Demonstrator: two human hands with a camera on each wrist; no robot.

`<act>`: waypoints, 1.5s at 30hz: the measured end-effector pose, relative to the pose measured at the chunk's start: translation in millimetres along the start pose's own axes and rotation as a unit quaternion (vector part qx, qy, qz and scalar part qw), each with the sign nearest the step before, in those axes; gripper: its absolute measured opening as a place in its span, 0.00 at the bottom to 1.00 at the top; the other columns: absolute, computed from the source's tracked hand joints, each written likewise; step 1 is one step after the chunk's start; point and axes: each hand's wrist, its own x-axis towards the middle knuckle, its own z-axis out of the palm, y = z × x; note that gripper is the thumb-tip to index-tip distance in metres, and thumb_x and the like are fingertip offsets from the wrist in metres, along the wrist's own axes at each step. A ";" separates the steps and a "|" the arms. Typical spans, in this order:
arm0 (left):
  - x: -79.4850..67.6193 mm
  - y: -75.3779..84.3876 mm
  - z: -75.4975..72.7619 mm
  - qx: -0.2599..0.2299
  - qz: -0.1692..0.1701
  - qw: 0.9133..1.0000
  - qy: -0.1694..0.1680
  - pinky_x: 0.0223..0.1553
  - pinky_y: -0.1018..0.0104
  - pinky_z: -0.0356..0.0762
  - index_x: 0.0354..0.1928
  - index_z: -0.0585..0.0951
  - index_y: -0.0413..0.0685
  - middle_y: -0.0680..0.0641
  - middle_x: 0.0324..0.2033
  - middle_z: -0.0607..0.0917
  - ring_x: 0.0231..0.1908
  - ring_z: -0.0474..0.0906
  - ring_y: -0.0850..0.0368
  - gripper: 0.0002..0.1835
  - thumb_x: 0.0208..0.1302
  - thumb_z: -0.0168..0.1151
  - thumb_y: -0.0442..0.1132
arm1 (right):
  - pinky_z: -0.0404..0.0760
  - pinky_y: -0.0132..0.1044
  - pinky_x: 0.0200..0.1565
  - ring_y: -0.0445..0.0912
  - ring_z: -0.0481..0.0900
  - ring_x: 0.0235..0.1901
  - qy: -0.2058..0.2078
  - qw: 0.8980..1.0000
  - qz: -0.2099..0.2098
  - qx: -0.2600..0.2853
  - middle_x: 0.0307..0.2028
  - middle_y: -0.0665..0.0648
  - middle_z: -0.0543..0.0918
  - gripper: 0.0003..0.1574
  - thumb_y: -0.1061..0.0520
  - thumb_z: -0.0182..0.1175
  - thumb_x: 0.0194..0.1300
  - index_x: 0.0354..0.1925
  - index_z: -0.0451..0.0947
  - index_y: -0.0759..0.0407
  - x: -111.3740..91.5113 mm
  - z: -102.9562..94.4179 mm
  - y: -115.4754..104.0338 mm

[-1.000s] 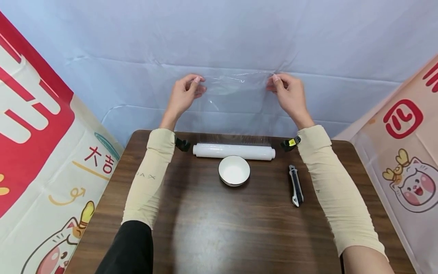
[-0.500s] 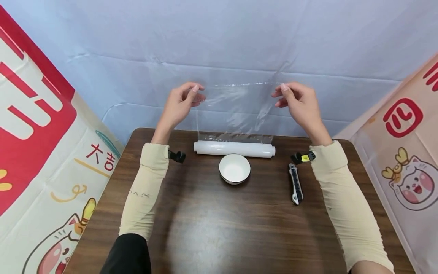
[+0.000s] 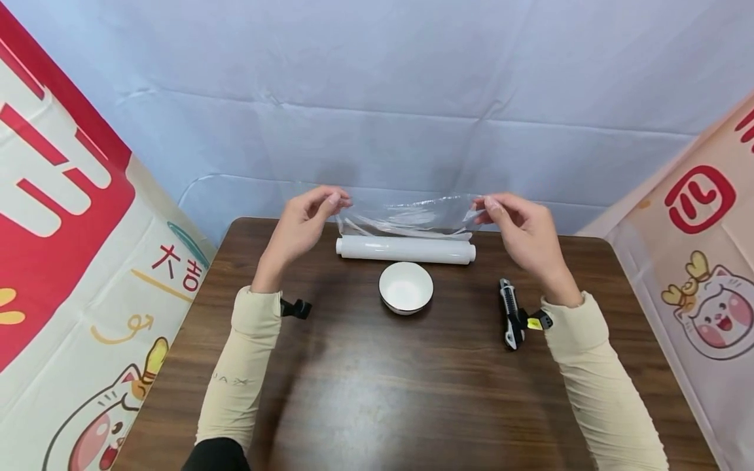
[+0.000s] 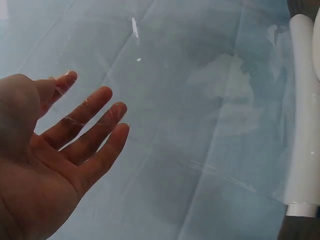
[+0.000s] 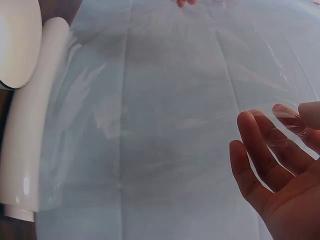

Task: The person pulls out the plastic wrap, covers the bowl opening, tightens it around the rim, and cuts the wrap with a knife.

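Observation:
A white roll of cling film (image 3: 406,250) lies crosswise near the table's far edge. From it a clear sheet of film (image 3: 412,214) stretches up and away, its free edge held between both hands. My left hand (image 3: 303,222) pinches the sheet's left corner between thumb and index finger, the other fingers loosely bent. At the right corner, my right hand (image 3: 521,229) pinches the film the same way. In the wrist views the transparent sheet spans from the fingers to the roll. Just in front of the roll stands a white bowl (image 3: 406,288) with a dark rim.
A utility knife (image 3: 510,314) lies on the right of the brown wooden table (image 3: 377,386), partly covered by the right wrist's camera mount. A pale blue cloth (image 3: 377,78) hangs behind the table. Printed banners flank both sides.
Both hands have come down and nearer to the roll, bringing the film's free edge lower. They have also spread slightly apart. The bowl and knife stay in place.

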 end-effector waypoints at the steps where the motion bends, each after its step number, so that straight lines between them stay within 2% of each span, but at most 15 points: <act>1: -3.4 -2.2 1.1 0.001 0.000 1.000 -0.001 0.64 0.58 0.82 0.55 0.86 0.52 0.48 0.53 0.91 0.57 0.87 0.52 0.18 0.82 0.53 0.53 | 0.85 0.25 0.50 0.36 0.89 0.38 -0.001 1.000 -0.001 0.004 0.44 0.39 0.90 0.17 0.59 0.56 0.80 0.52 0.86 0.69 -3.8 0.5 1.3; 7: -24.6 -12.1 6.5 0.014 0.001 1.000 -0.005 0.64 0.56 0.80 0.56 0.86 0.54 0.50 0.54 0.90 0.58 0.86 0.56 0.17 0.82 0.54 0.53 | 0.84 0.23 0.51 0.34 0.90 0.42 -0.006 1.000 0.000 0.015 0.45 0.43 0.92 0.15 0.61 0.57 0.79 0.52 0.86 0.70 -26.9 2.6 9.6; 11: -41.5 -16.6 8.6 0.016 0.007 1.000 -0.004 0.63 0.62 0.79 0.55 0.87 0.58 0.53 0.53 0.91 0.58 0.84 0.59 0.16 0.82 0.54 0.53 | 0.83 0.22 0.50 0.34 0.89 0.44 -0.012 1.000 -0.002 0.008 0.45 0.44 0.92 0.14 0.63 0.57 0.79 0.52 0.87 0.68 -42.3 4.7 14.0; 15: -56.6 -23.3 11.0 0.010 0.012 1.000 -0.007 0.60 0.68 0.79 0.54 0.88 0.58 0.54 0.53 0.90 0.56 0.83 0.63 0.14 0.82 0.55 0.51 | 0.82 0.22 0.50 0.34 0.87 0.47 -0.022 0.999 -0.022 -0.012 0.46 0.44 0.91 0.13 0.65 0.58 0.77 0.52 0.88 0.63 -55.5 7.7 20.4; 21: -71.7 -34.5 19.2 -0.021 0.026 0.999 -0.032 0.59 0.73 0.79 0.54 0.88 0.48 0.44 0.52 0.90 0.57 0.82 0.67 0.13 0.82 0.56 0.41 | 0.81 0.22 0.56 0.35 0.86 0.54 -0.028 0.998 -0.062 -0.014 0.49 0.56 0.91 0.15 0.73 0.62 0.70 0.49 0.89 0.65 -77.6 13.8 34.1; 26: -82.7 -43.8 25.1 -0.041 0.041 0.997 -0.050 0.63 0.70 0.79 0.51 0.89 0.46 0.43 0.53 0.90 0.61 0.83 0.62 0.12 0.80 0.57 0.36 | 0.80 0.24 0.59 0.36 0.86 0.56 -0.041 0.995 -0.092 0.002 0.49 0.66 0.90 0.20 0.79 0.65 0.61 0.48 0.90 0.64 -97.1 21.7 45.8; 28: -87.0 -46.4 26.5 -0.031 0.047 0.997 -0.058 0.64 0.69 0.79 0.50 0.89 0.47 0.45 0.54 0.90 0.61 0.84 0.59 0.11 0.79 0.58 0.36 | 0.79 0.24 0.60 0.37 0.86 0.56 -0.045 0.995 -0.086 0.005 0.50 0.67 0.90 0.21 0.79 0.66 0.61 0.47 0.90 0.63 -103.9 24.3 50.0; 32: -95.1 -52.8 29.3 -0.017 0.046 0.996 -0.071 0.68 0.68 0.76 0.49 0.89 0.47 0.46 0.56 0.90 0.63 0.83 0.54 0.10 0.78 0.59 0.36 | 0.78 0.24 0.62 0.38 0.85 0.57 -0.051 0.998 -0.043 0.013 0.52 0.66 0.89 0.19 0.77 0.66 0.63 0.48 0.91 0.61 -115.7 26.2 57.3; 34: -98.2 -56.9 30.5 -0.014 0.045 0.996 -0.077 0.70 0.68 0.74 0.49 0.89 0.47 0.45 0.57 0.89 0.64 0.83 0.53 0.10 0.78 0.60 0.36 | 0.73 0.23 0.67 0.37 0.85 0.58 -0.050 0.998 -0.028 0.003 0.54 0.65 0.89 0.19 0.75 0.67 0.64 0.48 0.91 0.60 -120.3 26.2 61.2; 39: -104.9 -66.4 33.1 -0.015 0.053 0.995 -0.080 0.70 0.70 0.73 0.48 0.90 0.46 0.40 0.56 0.89 0.64 0.82 0.47 0.09 0.77 0.60 0.34 | 0.75 0.21 0.58 0.35 0.83 0.57 -0.061 0.998 -0.010 -0.001 0.56 0.64 0.88 0.18 0.74 0.66 0.66 0.49 0.91 0.58 -131.3 26.6 69.2; 41: -107.8 -69.3 34.3 -0.019 0.049 0.995 -0.080 0.70 0.71 0.73 0.48 0.90 0.48 0.40 0.56 0.89 0.65 0.82 0.47 0.09 0.77 0.61 0.34 | 0.79 0.20 0.51 0.36 0.83 0.58 -0.069 0.997 -0.004 0.014 0.56 0.65 0.87 0.18 0.74 0.65 0.66 0.50 0.90 0.60 -135.7 27.5 71.4; 45: -114.6 -75.5 36.9 -0.029 0.038 0.996 -0.080 0.70 0.72 0.71 0.46 0.90 0.52 0.41 0.56 0.89 0.65 0.82 0.46 0.10 0.76 0.61 0.33 | 0.82 0.22 0.52 0.38 0.82 0.61 -0.078 0.997 -0.002 0.028 0.58 0.67 0.86 0.19 0.75 0.64 0.66 0.50 0.90 0.62 -142.6 30.9 75.7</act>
